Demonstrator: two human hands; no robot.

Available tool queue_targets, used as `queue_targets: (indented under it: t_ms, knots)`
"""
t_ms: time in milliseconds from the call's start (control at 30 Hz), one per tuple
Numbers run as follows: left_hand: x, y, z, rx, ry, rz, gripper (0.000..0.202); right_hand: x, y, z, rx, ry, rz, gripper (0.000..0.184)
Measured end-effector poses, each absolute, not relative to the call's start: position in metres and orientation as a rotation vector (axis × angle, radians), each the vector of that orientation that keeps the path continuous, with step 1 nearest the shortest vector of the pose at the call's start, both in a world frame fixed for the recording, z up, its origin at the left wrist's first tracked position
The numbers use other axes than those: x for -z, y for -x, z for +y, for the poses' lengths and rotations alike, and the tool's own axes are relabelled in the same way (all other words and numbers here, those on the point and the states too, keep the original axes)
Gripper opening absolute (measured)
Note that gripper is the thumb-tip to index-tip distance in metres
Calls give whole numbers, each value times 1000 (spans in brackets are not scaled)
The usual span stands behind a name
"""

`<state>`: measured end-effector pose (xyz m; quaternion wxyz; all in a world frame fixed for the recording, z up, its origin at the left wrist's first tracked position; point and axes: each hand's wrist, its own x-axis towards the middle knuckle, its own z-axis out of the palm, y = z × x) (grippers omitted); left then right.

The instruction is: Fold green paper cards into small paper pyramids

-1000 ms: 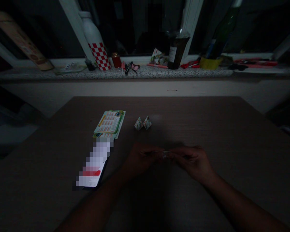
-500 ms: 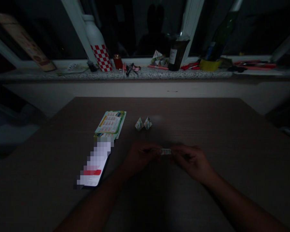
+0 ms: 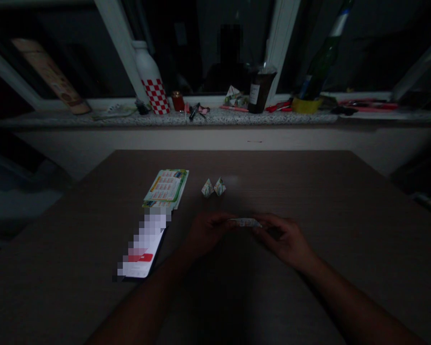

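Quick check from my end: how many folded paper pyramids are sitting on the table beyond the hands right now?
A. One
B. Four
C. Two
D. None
C: two small folded pyramids stand side by side on the table, beyond the left hand and right hand, which pinch a paper strip between them.

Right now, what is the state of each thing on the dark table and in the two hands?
Small printed paper strip: pinched at both ends, above the table.
Left hand: closed on the strip.
Right hand: closed on the strip.
Two small folded paper pyramids: standing, side by side.
Green printed leaflets: flat, stacked.
Lit phone: screen on, lying flat.
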<state>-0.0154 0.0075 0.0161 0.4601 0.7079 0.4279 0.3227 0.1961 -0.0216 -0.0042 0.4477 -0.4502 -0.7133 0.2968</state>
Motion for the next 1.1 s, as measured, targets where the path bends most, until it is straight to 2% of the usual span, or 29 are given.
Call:
queue_targets:
  t_ms: [167, 500, 700, 1100]
  knots:
    - [-18, 8, -1, -815, -1761, 1017, 19, 1, -192, -23, -689, 1071, -1793, 12]
    - [-12, 10, -2, -765, -2088, 1069, 15, 3, -192, -23, -756, 1044, -1854, 13]
    - [-10, 7, -4, -748, -2329, 1079, 12, 5, -191, -24, -590, 952, -1925, 15]
    - [-8, 6, -4, -983, -2467, 932, 8, 7, -189, -22, -423, 821, -1996, 21]
